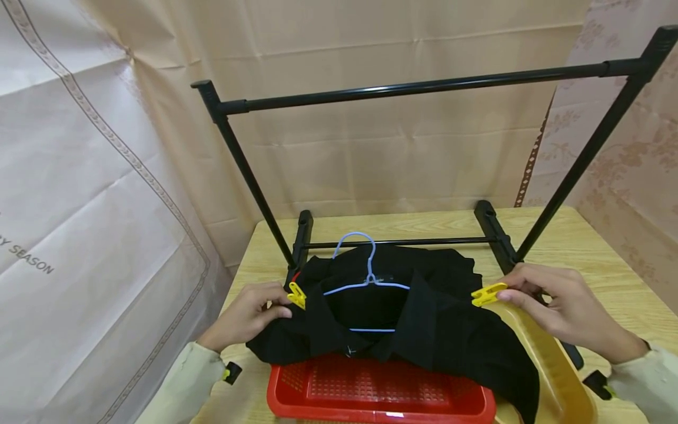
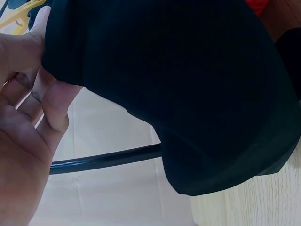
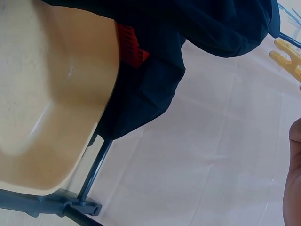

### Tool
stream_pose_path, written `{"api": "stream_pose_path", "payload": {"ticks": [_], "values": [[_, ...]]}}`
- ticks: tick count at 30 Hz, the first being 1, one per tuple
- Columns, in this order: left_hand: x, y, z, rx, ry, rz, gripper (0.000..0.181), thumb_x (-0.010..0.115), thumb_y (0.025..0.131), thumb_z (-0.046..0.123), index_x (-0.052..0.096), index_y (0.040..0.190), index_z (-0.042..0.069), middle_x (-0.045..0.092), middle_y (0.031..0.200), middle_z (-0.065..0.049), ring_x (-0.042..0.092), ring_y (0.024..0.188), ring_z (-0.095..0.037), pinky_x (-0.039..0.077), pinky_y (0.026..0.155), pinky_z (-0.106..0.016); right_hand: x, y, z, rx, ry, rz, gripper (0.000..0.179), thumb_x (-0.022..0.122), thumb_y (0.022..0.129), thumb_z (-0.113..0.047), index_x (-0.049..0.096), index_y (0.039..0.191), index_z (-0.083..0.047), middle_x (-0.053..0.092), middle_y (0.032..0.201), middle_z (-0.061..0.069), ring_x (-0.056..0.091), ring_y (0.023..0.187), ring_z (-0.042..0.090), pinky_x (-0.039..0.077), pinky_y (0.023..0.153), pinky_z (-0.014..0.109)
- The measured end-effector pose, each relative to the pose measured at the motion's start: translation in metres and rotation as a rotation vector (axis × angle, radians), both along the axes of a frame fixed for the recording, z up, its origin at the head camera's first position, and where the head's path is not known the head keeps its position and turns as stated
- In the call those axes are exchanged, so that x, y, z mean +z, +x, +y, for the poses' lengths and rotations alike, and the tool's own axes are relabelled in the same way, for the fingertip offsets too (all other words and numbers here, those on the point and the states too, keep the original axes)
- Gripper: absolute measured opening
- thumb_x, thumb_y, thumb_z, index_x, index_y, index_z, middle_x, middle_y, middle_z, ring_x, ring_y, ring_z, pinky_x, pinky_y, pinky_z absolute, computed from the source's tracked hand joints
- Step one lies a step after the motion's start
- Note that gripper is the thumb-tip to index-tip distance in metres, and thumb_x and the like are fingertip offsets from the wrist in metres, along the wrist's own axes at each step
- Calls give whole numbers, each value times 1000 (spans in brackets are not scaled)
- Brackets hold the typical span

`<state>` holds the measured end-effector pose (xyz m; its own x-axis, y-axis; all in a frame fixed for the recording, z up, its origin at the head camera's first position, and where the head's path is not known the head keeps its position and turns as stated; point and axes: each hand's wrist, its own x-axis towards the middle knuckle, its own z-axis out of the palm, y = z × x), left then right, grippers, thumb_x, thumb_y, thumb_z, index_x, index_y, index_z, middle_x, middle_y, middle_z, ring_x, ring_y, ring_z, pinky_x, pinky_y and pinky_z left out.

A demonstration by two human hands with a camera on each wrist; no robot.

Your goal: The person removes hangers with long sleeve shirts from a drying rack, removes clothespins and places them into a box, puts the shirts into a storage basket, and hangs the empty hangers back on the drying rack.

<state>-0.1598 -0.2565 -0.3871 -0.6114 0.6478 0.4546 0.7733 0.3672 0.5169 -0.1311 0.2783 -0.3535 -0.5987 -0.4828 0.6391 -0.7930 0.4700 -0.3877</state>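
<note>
A black collared shirt (image 1: 455,324) hangs on a light blue hanger (image 1: 369,259), held up over the baskets. My left hand (image 1: 254,312) grips the shirt's shoulder at the left. Right by its fingertips, a yellow clothespin (image 1: 296,295) sits on the fabric; the left wrist view catches part of this clothespin (image 2: 21,19) beyond the cloth (image 2: 178,94). Between thumb and fingers, my right hand (image 1: 561,303) pinches a second yellow clothespin (image 1: 488,294), its jaws at the other shoulder's edge. In the right wrist view that clothespin (image 3: 287,57) points toward the dark cloth (image 3: 225,28).
A black rack frame (image 1: 413,89) stands behind the shirt on the wooden table (image 1: 598,265). Below the shirt lies a red perforated basket (image 1: 381,388). A yellow plastic basin (image 1: 561,383) sits to its right, partly covered by a sleeve. Cloth sheets (image 1: 397,153) hang around the table.
</note>
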Motion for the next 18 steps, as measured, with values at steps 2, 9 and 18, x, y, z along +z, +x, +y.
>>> {"api": "stream_pose_path", "payload": {"ticks": [2, 9, 18], "values": [[-1, 0, 0, -2, 2, 0, 7, 77, 91, 12, 72, 94, 16, 65, 86, 5, 55, 71, -8, 45, 57, -23, 0, 1, 1, -9, 7, 0, 48, 88, 67, 11, 70, 100, -20, 67, 84, -13, 53, 62, -3, 48, 57, 13], [-3, -1, -1, -4, 9, 12, 11, 79, 89, 9, 71, 94, 16, 64, 86, 5, 55, 71, -8, 45, 57, -22, 2, 2, 5, -18, -16, -4, 41, 87, 72, 7, 72, 102, -17, 70, 87, -10, 55, 63, -2, 50, 59, 13], [-3, 0, 0, -7, 26, 37, 7, 77, 91, 15, 71, 91, 15, 64, 83, 4, 55, 69, -9, 44, 56, -21, 1, 2, 10, -42, -11, -10, 45, 87, 70, 10, 71, 102, -17, 70, 86, -10, 55, 61, -1, 49, 58, 13]]}}
